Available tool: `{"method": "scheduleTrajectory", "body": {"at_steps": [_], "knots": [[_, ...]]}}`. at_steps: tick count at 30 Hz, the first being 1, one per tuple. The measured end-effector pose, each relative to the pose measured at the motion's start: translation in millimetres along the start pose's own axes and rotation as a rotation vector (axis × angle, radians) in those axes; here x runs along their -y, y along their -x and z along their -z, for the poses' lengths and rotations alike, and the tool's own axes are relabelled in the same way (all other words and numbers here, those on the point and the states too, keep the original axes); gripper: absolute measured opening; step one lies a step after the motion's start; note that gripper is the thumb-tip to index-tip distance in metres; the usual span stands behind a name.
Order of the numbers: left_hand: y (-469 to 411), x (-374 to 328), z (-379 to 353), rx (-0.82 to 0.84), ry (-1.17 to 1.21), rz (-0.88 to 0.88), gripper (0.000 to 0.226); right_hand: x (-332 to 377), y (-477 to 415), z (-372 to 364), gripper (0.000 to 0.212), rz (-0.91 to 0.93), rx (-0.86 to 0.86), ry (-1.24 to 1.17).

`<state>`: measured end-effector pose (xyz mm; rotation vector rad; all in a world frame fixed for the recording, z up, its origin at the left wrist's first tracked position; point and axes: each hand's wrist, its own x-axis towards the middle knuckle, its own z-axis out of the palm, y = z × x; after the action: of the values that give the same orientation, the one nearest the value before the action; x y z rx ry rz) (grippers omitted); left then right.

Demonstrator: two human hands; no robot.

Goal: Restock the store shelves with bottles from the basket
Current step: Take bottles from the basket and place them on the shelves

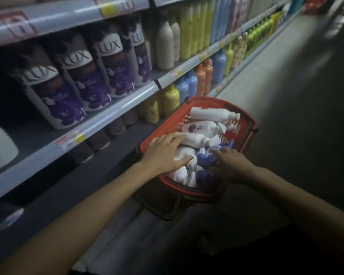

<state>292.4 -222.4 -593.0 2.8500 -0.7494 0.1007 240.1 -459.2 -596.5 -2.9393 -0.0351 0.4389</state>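
A red plastic basket (244,124) stands on the floor beside the shelves, holding several white bottles (211,114) lying on their sides and some blue-capped ones (205,158). My left hand (163,153) lies with straight fingers on a white bottle (193,138) at the basket's near left side. My right hand (230,162) reaches into the near right side, its fingers on the blue-capped bottles; whether it grips one is unclear. The shelf (115,108) at the left carries a row of purple and white bottles (91,80).
Cream, yellow, blue and orange bottles (187,36) fill the shelves further along the aisle. Dark bottle caps (115,126) line the lower shelf under the price rail. The grey aisle floor (286,76) stretches away to the right of the basket.
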Motion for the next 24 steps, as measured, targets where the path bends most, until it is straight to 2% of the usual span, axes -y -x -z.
{"method": "scheduleTrajectory", "body": {"at_steps": [5, 11, 13, 15, 19, 22, 24], "knots": [[-58, -16, -35, 0.145, -0.036, -0.003, 0.092, -13, -4, -6, 0.054, 0.038, 0.071, 0.193], [-110, -40, -68, 0.186, -0.077, -0.022, 0.085, -21, -13, -21, 0.047, 0.099, 0.022, 0.202], [-116, -44, -78, 0.201, -0.103, -0.026, 0.075, -25, -12, -26, 0.049, 0.112, -0.025, 0.217], [-118, -45, -85, 0.146, -0.069, -0.008, 0.059, -30, -10, -29, 0.05, 0.135, -0.08, 0.202], [-119, -36, -80, 0.045, 0.162, 0.005, 0.025, -36, -4, -28, 0.051, 0.173, -0.087, 0.185], [-110, -26, -70, -0.055, 0.433, 0.063, 0.023, -38, -3, -28, 0.053, 0.184, -0.086, 0.187], [-103, -18, -62, -0.15, 0.639, 0.182, 0.036, -37, -2, -26, 0.05, 0.184, -0.065, 0.175]]}}
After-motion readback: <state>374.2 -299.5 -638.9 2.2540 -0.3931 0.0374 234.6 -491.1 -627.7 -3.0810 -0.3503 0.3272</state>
